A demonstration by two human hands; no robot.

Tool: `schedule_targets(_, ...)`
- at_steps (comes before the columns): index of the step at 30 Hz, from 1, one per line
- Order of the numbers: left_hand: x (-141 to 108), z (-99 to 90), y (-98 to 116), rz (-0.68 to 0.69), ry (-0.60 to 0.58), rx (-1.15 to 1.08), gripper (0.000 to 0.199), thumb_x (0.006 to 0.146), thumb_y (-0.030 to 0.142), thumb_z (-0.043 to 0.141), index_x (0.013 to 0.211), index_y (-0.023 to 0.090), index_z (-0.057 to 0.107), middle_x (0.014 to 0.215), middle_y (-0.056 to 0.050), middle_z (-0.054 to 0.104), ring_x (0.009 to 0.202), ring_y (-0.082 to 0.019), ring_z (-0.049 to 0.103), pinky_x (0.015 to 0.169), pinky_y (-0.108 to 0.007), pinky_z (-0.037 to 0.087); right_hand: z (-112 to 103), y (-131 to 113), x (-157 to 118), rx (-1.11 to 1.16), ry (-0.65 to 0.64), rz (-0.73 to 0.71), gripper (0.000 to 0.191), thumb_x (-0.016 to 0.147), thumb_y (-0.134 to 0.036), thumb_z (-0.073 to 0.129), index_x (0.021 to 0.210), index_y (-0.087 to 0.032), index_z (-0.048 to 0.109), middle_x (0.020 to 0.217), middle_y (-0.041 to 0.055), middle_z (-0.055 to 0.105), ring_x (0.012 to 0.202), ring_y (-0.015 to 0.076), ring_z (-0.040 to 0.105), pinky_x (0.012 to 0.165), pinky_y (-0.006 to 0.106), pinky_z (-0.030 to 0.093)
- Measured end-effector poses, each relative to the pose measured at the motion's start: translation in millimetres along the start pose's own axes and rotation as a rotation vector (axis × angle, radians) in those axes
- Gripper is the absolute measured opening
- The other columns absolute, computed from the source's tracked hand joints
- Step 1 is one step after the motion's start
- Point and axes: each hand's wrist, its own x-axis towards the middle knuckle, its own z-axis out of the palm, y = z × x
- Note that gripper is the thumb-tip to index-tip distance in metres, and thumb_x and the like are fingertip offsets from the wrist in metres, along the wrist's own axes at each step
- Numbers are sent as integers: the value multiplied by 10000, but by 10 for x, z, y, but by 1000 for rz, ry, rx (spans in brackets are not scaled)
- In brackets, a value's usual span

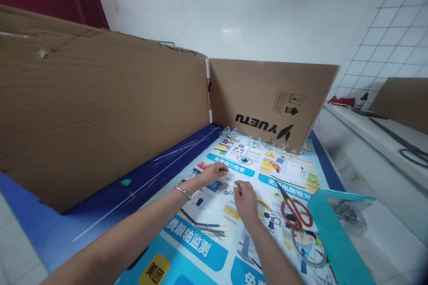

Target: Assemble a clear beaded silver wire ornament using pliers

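Observation:
My left hand (pixel 216 173) and my right hand (pixel 245 199) work close together over the printed sheet, fingertips pinched. Between them is a small cluster of clear, glassy pieces (pixel 228 185), perhaps beads on fine wire. It seems to run from one set of fingertips to the other, though the join is too small to make out. Right of my right hand lie red-handled scissors (pixel 297 214), blades pointing away. Below the scissors rests a round roll of clear tape (pixel 308 248). Thin wire-like strips (pixel 210 230) are scattered nearer to me, left of my right forearm.
Cardboard panels stand along the left (pixel 110 107) and back (pixel 240 93). Along the back panel's foot lies a row of clear glassy pieces (pixel 257 142). A turquoise open box (pixel 337 236) on the right holds a bundle of thin wire (pixel 349 214). Beyond is a white counter (pixel 384 129).

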Motion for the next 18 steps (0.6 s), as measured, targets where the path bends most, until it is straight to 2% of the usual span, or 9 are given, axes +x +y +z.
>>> schedule_targets(4, -169, -68, 48, 43, 85, 9, 146, 804, 258, 549, 822, 142, 635, 840, -48, 616, 826, -191, 561, 765, -310, 444, -4, -85, -34, -102, -16, -57, 227, 872, -260, 492, 1080, -195, 556, 1095, 66, 561, 913, 174, 571, 789, 345, 469)
schedule_targets(9, -329, -172, 141, 125, 0, -25, 103, 717, 244, 590, 701, 175, 665, 688, -24, 624, 692, -170, 554, 662, -260, 420, -10, -166, -30, -199, -20, -98, 307, 800, -164, 491, 1079, -245, 591, 1078, 41, 605, 956, 184, 582, 800, 289, 454)
schedule_targets(12, -268, -258, 246, 177, -59, -68, 76, 676, 245, 628, 658, 183, 669, 673, -18, 628, 676, -167, 549, 645, -250, 413, 3, -207, -13, -254, -35, -122, 348, 781, -146, 486, 1094, -261, 586, 1113, 20, 607, 1004, 174, 572, 824, 279, 448)
schedule_targets(15, -122, -404, 415, 202, -39, -136, 146, 733, 274, 582, 710, 156, 665, 690, -25, 617, 651, -152, 537, 611, -245, 406, 42, -232, 1, -306, -55, -136, 354, 781, -155, 480, 1107, -257, 577, 1136, 23, 599, 1019, 179, 567, 847, 294, 445)
schedule_targets(18, 42, -659, 646, 228, 30, -215, 180, 788, 276, 540, 819, 130, 639, 720, -24, 598, 676, -134, 531, 630, -241, 409, 102, -216, 8, -339, -76, -152, 348, 791, -180, 479, 1119, -250, 570, 1154, 38, 585, 1035, 195, 555, 860, 319, 444)
